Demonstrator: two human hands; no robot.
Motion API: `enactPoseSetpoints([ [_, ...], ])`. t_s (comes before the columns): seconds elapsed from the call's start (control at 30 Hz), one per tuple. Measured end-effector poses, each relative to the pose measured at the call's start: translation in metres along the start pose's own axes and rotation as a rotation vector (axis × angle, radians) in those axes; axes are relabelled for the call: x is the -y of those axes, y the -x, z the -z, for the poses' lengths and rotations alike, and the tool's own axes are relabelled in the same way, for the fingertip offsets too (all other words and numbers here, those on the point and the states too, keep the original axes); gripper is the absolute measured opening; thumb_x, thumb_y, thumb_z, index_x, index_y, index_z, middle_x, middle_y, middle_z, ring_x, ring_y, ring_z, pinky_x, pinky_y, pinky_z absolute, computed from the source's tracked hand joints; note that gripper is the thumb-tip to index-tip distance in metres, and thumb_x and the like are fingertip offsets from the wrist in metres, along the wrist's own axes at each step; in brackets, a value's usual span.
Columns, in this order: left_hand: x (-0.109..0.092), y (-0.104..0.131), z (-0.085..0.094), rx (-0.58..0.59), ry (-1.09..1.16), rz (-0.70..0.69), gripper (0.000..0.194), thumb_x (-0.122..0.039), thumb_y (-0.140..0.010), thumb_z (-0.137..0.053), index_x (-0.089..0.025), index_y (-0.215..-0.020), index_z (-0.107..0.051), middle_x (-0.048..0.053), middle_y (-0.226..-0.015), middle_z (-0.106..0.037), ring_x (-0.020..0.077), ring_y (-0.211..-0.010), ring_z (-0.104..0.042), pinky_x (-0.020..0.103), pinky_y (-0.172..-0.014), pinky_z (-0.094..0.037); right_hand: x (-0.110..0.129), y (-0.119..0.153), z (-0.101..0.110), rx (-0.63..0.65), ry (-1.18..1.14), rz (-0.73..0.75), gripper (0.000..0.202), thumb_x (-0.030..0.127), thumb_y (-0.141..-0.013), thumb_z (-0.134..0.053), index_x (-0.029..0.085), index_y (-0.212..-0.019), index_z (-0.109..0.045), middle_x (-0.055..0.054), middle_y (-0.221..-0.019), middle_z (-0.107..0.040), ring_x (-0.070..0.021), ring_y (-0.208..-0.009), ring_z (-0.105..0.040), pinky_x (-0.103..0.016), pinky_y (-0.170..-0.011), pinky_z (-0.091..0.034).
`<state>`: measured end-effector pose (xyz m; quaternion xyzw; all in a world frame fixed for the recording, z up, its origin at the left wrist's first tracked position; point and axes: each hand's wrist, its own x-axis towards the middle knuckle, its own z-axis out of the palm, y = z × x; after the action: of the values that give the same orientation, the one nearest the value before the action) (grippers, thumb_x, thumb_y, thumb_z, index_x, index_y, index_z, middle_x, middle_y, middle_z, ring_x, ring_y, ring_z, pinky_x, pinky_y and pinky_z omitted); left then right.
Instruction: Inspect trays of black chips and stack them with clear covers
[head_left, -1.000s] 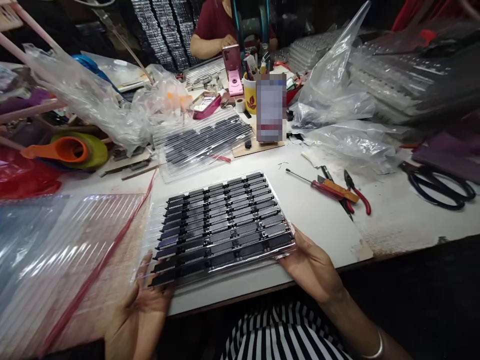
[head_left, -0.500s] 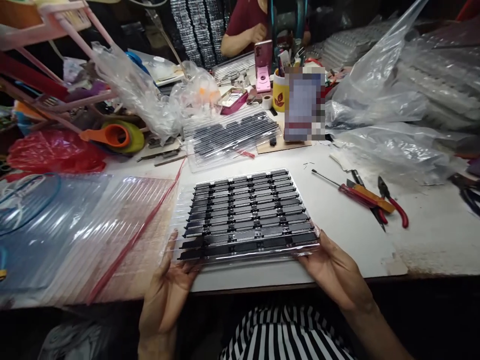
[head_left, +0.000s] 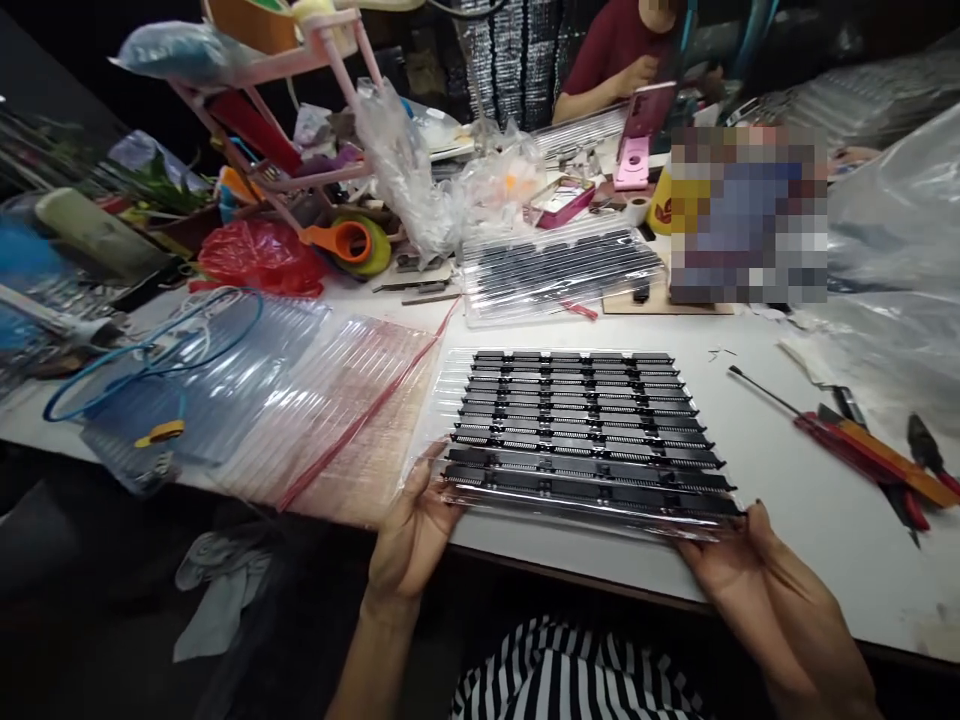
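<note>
A clear plastic tray (head_left: pixel 570 510) carries several rows of black comb-edged parts (head_left: pixel 574 403). My left hand (head_left: pixel 415 525) grips its near left corner, thumb on the rim and fingers underneath. At the near right corner my right hand (head_left: pixel 757 575) holds the tray in the same way, with fingertips hidden below it. The tray's near edge lies over the front of the white table (head_left: pixel 525 550). Behind it, a second clear tray (head_left: pixel 562 270) with dark strips rests on the table.
Ribbed plastic sheets (head_left: pixel 345 400) with a red string lie at left, beside a blue cable (head_left: pixel 67 390). A screwdriver (head_left: pixel 780 400) and pliers (head_left: pixel 926 450) lie at right. A pink rack (head_left: pixel 337 60) stands behind. Across the table sits a person (head_left: pixel 607 60) in a dark red top.
The view has turned to the left, so the table's things sit further right and more of the left side shows. Both hands still hold the tray.
</note>
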<state>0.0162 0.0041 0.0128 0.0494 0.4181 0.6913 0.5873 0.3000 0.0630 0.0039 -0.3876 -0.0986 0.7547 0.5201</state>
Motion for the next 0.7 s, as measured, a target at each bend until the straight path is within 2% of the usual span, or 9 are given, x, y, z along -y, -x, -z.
enactPoseSetpoints([
  [0.2, -0.002, 0.001, 0.002, 0.062, 0.017, 0.021, 0.032, -0.023, -0.096, -0.040, -0.015, -0.125, -0.053, 0.014, -0.113, -0.068, 0.0213, -0.103, -0.065, 0.039, -0.093, -0.050, 0.006, 0.000, 0.007, -0.037, 0.107, -0.033, 0.032, 0.036, -0.090, -0.047, 0.033, -0.117, -0.064, -0.005, -0.132, -0.057, -0.0308, -0.124, -0.049, -0.046, -0.081, -0.060],
  [0.37, -0.008, 0.005, 0.003, 0.079, -0.055, 0.074, 0.040, -0.028, -0.096, -0.040, -0.017, -0.135, -0.043, 0.014, -0.111, -0.069, 0.0220, -0.097, -0.068, 0.039, -0.088, -0.052, 0.015, -0.002, 0.017, 0.036, 0.188, -0.040, 0.032, 0.030, -0.088, -0.051, 0.028, -0.118, -0.063, -0.009, -0.125, -0.062, -0.0335, -0.120, -0.053, -0.053, -0.087, -0.055],
  [0.5, -0.011, 0.005, 0.003, 0.093, -0.126, 0.134, 0.047, -0.035, -0.096, -0.040, -0.019, -0.140, -0.035, 0.015, -0.111, -0.069, 0.0257, -0.096, -0.068, 0.043, -0.087, -0.053, 0.016, -0.004, 0.022, 0.052, 0.239, 0.042, 0.023, 0.029, -0.087, -0.055, 0.024, -0.105, -0.069, -0.008, -0.109, -0.070, -0.0294, -0.108, -0.062, -0.048, -0.088, -0.056],
  [0.6, -0.010, 0.003, 0.002, 0.085, -0.106, 0.112, 0.042, -0.030, -0.096, -0.040, -0.017, -0.137, -0.040, 0.013, -0.108, -0.071, 0.0231, -0.095, -0.069, 0.040, -0.088, -0.052, 0.013, -0.004, 0.023, 0.057, 0.256, 0.081, 0.018, 0.030, -0.088, -0.055, 0.023, -0.093, -0.071, -0.007, -0.098, -0.072, -0.0249, -0.101, -0.066, -0.041, -0.089, -0.056],
  [0.7, -0.008, 0.002, 0.001, 0.061, -0.086, 0.089, 0.036, -0.027, -0.097, -0.038, -0.016, -0.129, -0.049, 0.011, -0.103, -0.072, 0.0207, -0.091, -0.070, 0.038, -0.087, -0.053, 0.009, -0.002, 0.020, 0.025, 0.282, 0.120, 0.020, 0.033, -0.088, -0.056, 0.021, -0.092, -0.072, -0.008, -0.097, -0.072, -0.0254, -0.099, -0.066, -0.043, -0.089, -0.056],
])
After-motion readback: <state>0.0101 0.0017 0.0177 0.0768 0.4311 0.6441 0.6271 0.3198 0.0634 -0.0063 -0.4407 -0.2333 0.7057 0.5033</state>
